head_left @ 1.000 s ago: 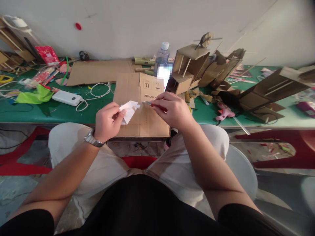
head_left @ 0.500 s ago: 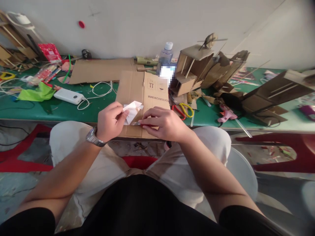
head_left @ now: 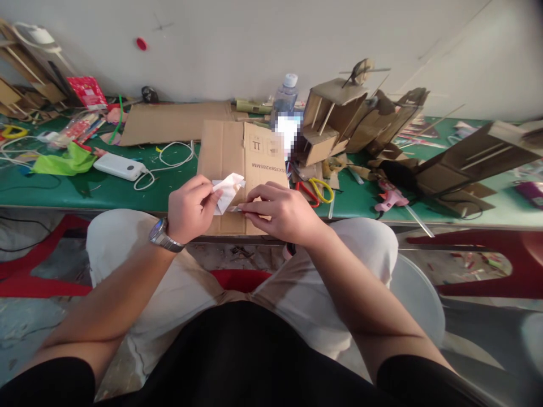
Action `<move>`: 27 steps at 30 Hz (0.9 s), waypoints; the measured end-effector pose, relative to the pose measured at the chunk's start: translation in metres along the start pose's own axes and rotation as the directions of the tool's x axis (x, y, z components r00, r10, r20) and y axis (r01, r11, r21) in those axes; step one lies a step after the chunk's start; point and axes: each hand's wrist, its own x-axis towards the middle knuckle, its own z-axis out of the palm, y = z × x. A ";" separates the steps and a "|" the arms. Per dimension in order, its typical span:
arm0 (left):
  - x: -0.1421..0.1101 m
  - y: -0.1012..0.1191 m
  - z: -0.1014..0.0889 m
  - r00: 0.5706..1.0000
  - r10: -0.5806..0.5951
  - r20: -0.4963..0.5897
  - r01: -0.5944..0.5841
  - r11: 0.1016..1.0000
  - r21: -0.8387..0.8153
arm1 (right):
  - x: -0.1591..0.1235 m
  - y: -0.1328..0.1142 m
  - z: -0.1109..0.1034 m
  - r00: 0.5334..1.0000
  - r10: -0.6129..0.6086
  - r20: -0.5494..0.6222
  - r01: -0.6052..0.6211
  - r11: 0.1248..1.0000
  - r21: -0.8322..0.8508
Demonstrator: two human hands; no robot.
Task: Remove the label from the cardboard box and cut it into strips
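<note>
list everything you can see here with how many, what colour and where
paper piece: 1, white, in left hand
knife: 1, metal tip showing, in right hand
cardboard sheet: 1, brown, table edge, under hands
power bank: 1, white, table left
scissors: 1, red and yellow, right of sheet
glue gun: 1, pink, table right
bottle: 1, clear, behind sheet
cardboard models: several, brown, table right
table: 1, green
left hand: 1, wristwatch
right hand: 1

The light is soft and even, like daylight, and quite bright on the pale wall (head_left: pixel 237 45) beyond the hands. Shadows under the left hand (head_left: pixel 192 208) and right hand (head_left: pixel 285 213) are weak. There is no strong glare. The edges bend from a wide lens and go dark at the corners. A small patch beyond the hands is pixelated.
</note>
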 end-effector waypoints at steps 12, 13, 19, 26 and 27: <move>0.001 -0.003 -0.001 1.000 0.008 -0.028 -0.007 1.000 0.021 | 0.000 0.006 -0.004 0.993 0.113 -0.023 -0.113 0.993 -0.023; 0.001 -0.003 -0.001 0.999 0.007 -0.031 -0.006 1.000 0.021 | 0.001 0.006 -0.004 0.992 0.120 -0.030 -0.121 0.992 -0.030; 0.001 -0.004 -0.001 0.999 0.011 -0.031 -0.010 1.000 0.014 | 0.002 0.008 -0.007 0.991 0.128 -0.038 -0.130 0.991 -0.034; 0.001 -0.004 -0.002 0.999 0.023 -0.032 -0.023 1.000 0.004 | 0.002 0.002 -0.005 0.999 -0.029 -0.024 0.031 0.998 0.062; 0.000 -0.004 -0.002 0.999 0.024 -0.029 -0.023 1.000 0.005 | 0.002 0.000 -0.003 0.998 -0.051 -0.020 0.052 0.997 0.062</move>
